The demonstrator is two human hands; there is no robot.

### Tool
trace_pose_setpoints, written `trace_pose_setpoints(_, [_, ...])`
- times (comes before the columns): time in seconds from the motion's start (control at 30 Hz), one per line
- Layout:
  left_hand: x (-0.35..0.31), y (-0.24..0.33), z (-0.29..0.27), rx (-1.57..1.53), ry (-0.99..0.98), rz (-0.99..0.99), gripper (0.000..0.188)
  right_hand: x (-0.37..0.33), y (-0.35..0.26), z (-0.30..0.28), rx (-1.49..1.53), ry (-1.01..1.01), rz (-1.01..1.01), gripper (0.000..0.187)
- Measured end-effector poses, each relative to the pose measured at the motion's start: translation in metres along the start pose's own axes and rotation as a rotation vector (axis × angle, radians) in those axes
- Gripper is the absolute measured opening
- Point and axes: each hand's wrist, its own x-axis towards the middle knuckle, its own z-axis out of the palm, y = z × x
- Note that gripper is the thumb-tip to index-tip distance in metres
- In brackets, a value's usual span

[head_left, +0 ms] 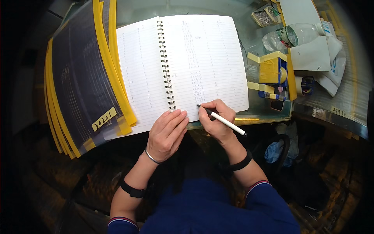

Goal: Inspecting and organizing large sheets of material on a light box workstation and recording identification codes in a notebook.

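A spiral-bound notebook (pixel 226 46) lies open on the glass table, its lined pages filled with columns of small handwriting. My right hand (pixel 218 119) pinches a white pen with a black tip section (pixel 229 124), its point at the lower part of the right page, just under the last written line. My left hand (pixel 167 132) lies flat with fingers together across the lower edge of the notebook, by the bottom of the spiral. That hand holds nothing that I can see.
Dark sheets with yellow taped edges (pixel 78 74) are stacked at the left, overlapping the left page. To the right are a blue tape dispenser (pixel 282 72), a clear plastic bottle (pixel 307 34), a small container of metal bits (pixel 266 16) and white papers (pixel 311 54).
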Motion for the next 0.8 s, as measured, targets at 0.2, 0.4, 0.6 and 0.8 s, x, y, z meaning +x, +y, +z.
trace_pose_setpoints(0.2, [-0.0016, -0.0009, 0.0003, 0.009, 0.005, -0.001, 0.03, 0.0021, -0.0011, 0.0008, -0.012, -0.004, -0.048, 0.01])
trace_pose_setpoints(0.4, [-0.001, -0.0022, 0.0, -0.012, 0.017, 0.004, 0.03, 0.0002, -0.0008, 0.0022, 0.007, -0.005, 0.0, 0.009])
trace_pose_setpoints(0.6, [-0.0044, -0.0031, -0.0008, -0.009, 0.016, -0.011, 0.032, 0.0007, -0.0033, 0.0056, 0.013, -0.016, -0.014, 0.009])
trace_pose_setpoints(0.8, [-0.0012, -0.0033, 0.003, -0.064, 0.042, 0.003, 0.032, 0.0001, -0.0003, 0.0006, -0.044, -0.003, -0.032, 0.005])
